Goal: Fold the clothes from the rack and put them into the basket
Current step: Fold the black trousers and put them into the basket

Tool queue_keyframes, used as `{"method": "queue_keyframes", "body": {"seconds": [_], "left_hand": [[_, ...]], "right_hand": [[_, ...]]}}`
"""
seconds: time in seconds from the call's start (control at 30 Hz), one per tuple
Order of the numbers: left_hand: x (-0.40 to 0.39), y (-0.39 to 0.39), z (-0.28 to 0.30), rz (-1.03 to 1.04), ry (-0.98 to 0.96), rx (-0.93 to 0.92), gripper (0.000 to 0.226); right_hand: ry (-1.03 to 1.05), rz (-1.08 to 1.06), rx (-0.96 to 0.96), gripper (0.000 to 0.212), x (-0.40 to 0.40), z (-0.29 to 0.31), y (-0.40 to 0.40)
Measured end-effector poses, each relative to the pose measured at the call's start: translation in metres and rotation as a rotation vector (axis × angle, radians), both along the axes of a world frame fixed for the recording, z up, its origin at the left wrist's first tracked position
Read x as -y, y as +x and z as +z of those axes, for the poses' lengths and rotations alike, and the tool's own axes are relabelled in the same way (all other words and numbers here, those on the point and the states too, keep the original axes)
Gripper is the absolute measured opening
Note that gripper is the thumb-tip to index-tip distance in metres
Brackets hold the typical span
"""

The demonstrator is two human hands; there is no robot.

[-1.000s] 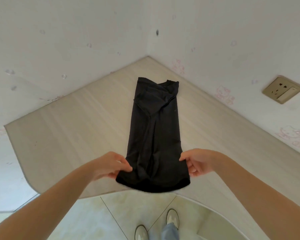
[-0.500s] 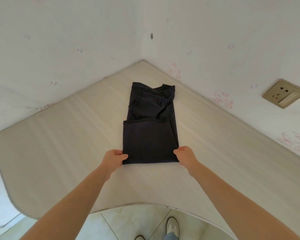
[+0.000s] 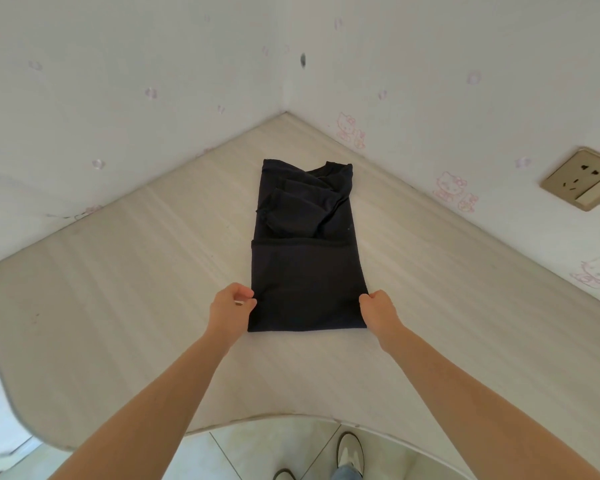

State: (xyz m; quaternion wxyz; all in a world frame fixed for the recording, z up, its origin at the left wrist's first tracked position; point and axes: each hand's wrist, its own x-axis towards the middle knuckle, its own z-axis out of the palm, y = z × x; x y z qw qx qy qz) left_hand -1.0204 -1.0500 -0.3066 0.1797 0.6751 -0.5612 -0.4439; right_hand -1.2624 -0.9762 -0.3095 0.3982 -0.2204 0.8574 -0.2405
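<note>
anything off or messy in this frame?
Mostly tidy. The dark garment lies flat on the table, both hands at its near corners. Only oddity: its far half is bunched and wrinkled near the collar, unlike the smooth folded-over near half. No spills or damage visible.

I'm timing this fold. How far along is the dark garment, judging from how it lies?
Done: the dark garment lies narrowed on the table, its hem turned up over the lower half. In hand: the left hand and right hand pinch the near fold's corners. Left: fold again, then basket it; no basket or rack shows.
</note>
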Motion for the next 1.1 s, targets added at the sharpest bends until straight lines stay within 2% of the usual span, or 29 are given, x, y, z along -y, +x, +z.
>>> {"method": "queue_keyframes", "body": {"seconds": [0.1, 0.17, 0.23, 0.33, 0.4, 0.47, 0.53, 0.63, 0.77, 0.87, 0.97, 1.1], "left_hand": [[-0.001, -0.002, -0.003, -0.011, 0.03, 0.054, 0.006], [-0.004, -0.003, -0.003, 0.012, 0.098, 0.07, 0.019], [-0.009, -0.004, -0.001, -0.029, 0.141, 0.094, 0.031], [-0.015, -0.002, 0.0, -0.127, 0.174, 0.139, 0.037], [-0.019, -0.001, 0.001, -0.132, 0.175, 0.12, 0.037], [-0.024, 0.001, 0.004, -0.13, 0.13, 0.093, 0.034], [-0.028, 0.003, 0.007, -0.103, 0.085, 0.038, 0.034], [-0.032, 0.007, 0.015, -0.097, 0.05, -0.067, 0.046], [-0.041, 0.012, 0.034, -0.3, -0.051, -0.076, 0.064], [-0.05, 0.017, 0.045, -0.465, -0.274, 0.09, 0.052], [-0.051, 0.023, 0.061, -0.453, -0.463, 0.143, 0.037], [-0.051, 0.035, 0.1, -0.522, -0.391, 0.168, 0.017]], "right_hand": [[0.012, 0.006, -0.046, 0.016, -0.011, 0.001, -0.001], [0.023, 0.041, -0.031, 0.02, -0.012, 0.001, -0.003], [0.07, 0.071, -0.016, 0.033, -0.012, 0.002, -0.004], [0.162, 0.068, -0.022, 0.049, -0.016, 0.004, -0.004], [0.205, 0.097, -0.041, 0.041, -0.02, 0.005, -0.004], [0.229, 0.117, -0.026, 0.022, -0.023, 0.008, -0.005], [0.19, 0.07, 0.055, 0.019, -0.025, 0.013, -0.007], [0.065, 0.013, 0.148, 0.021, -0.03, 0.024, -0.007], [-0.12, 0.016, 0.17, 0.033, -0.042, 0.043, 0.0], [-0.162, 0.099, 0.124, 0.017, -0.051, 0.06, 0.005], [-0.164, 0.067, 0.174, 0.006, -0.059, 0.083, 0.001], [-0.104, 0.002, 0.383, 0.021, -0.071, 0.124, -0.012]]}}
